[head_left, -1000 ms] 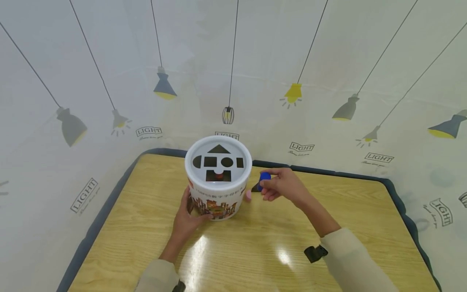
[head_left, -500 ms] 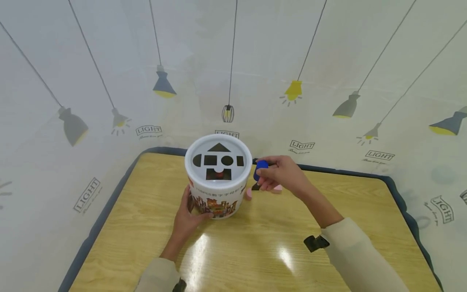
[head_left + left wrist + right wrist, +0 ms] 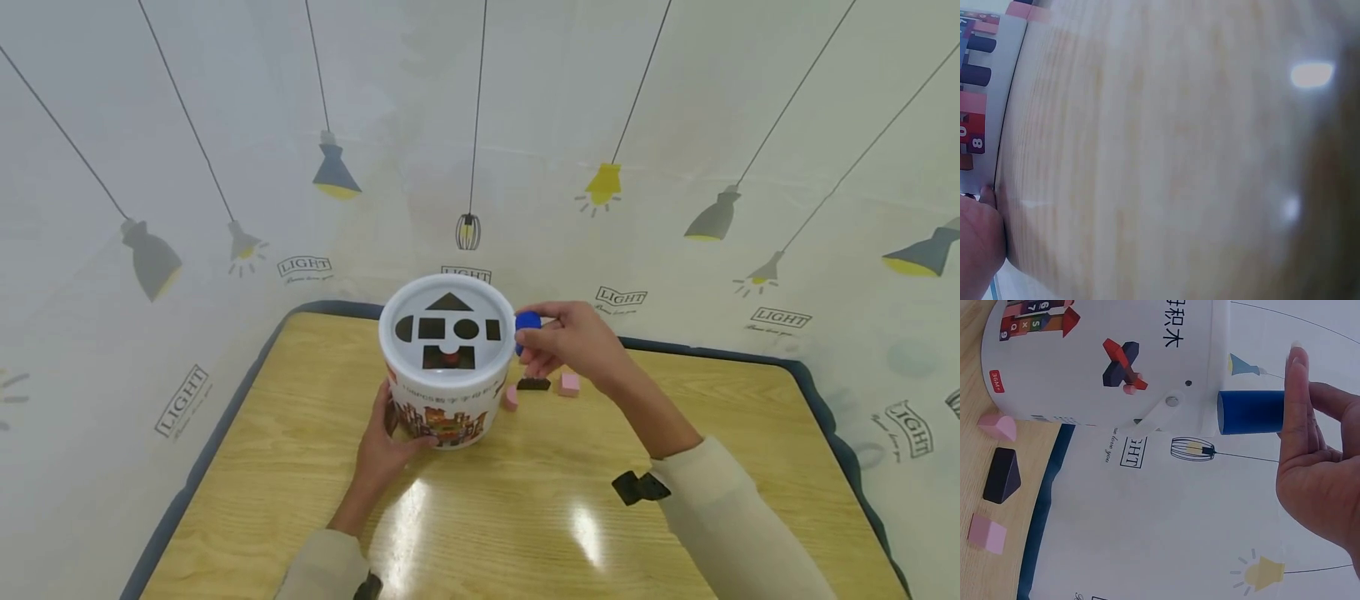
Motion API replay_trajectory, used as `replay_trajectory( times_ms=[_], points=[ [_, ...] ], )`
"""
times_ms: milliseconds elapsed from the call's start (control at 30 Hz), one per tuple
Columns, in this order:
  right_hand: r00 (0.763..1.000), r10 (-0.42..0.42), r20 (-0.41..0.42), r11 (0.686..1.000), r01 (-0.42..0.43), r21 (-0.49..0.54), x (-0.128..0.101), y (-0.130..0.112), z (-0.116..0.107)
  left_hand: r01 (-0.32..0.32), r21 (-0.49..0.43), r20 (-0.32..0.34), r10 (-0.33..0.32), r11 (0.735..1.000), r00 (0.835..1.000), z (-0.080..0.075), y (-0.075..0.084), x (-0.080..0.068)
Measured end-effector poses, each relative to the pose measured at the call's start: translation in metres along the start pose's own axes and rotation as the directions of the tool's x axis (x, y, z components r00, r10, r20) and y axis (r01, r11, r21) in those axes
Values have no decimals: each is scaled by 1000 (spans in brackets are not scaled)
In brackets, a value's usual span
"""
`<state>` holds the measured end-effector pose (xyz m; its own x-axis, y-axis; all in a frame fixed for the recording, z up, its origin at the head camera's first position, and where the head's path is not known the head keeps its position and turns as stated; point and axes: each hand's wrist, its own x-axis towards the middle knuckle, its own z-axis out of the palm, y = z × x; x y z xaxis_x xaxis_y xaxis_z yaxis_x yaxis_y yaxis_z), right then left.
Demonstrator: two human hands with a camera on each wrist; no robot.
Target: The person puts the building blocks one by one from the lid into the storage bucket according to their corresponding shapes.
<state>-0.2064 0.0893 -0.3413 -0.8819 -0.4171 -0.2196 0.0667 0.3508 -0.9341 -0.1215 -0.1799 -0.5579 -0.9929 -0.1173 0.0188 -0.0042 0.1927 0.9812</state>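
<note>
A white bucket (image 3: 446, 408) with printed block pictures stands on the table. Its white lid (image 3: 412, 354) has several cut-out holes, among them a triangle, a square, a circle and an arch; something red shows through the arch hole. My left hand (image 3: 384, 454) grips the bucket low on its left side, thumb in front and the other fingers largely hidden behind. Between the thumb and fingers of my right hand (image 3: 577, 342) is a blue cylinder block (image 3: 1250, 412), pinched at one end. In the right wrist view the cylinder's free end lies right at the bucket's rim.
Beside the bucket's right base lie a pink rounded block (image 3: 999, 427), a black triangular block (image 3: 1002, 476) and a pink cube (image 3: 987, 534). The wooden table (image 3: 525, 517) meets a pale curtain (image 3: 555, 225) printed with lamps along its back edge.
My right hand has risen and moved left with the blue cylinder, up to the lid's height. The black block and pink cube have come into fuller view. The left hand stays on the bucket.
</note>
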Motion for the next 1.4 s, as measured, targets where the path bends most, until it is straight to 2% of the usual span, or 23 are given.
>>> replay_trajectory(
  times_ms=[100,367,633,700,900,1400],
  points=[
    [1000,-5,-1,1000,5,11,1,-3,1,8,4,4,-8,1000,1000,-1,7,-2],
    [1000,-13,15,995,11,100,11,-8,12,-5,-3,6,5,1000,1000,-2,5,-2],
    [999,-36,23,994,33,106,26,-9,21,-26,-22,-18,25,999,1000,2,-27,7],
    [999,-39,31,993,36,113,29,-9,24,-30,-10,-27,30,1000,999,2,-30,8],
    [997,-53,55,988,45,148,39,-7,31,-23,0,-32,23,1000,999,2,-30,7],
    [996,-58,67,987,47,156,55,-9,43,-28,11,-31,28,1000,999,2,-29,8]
  ],
)
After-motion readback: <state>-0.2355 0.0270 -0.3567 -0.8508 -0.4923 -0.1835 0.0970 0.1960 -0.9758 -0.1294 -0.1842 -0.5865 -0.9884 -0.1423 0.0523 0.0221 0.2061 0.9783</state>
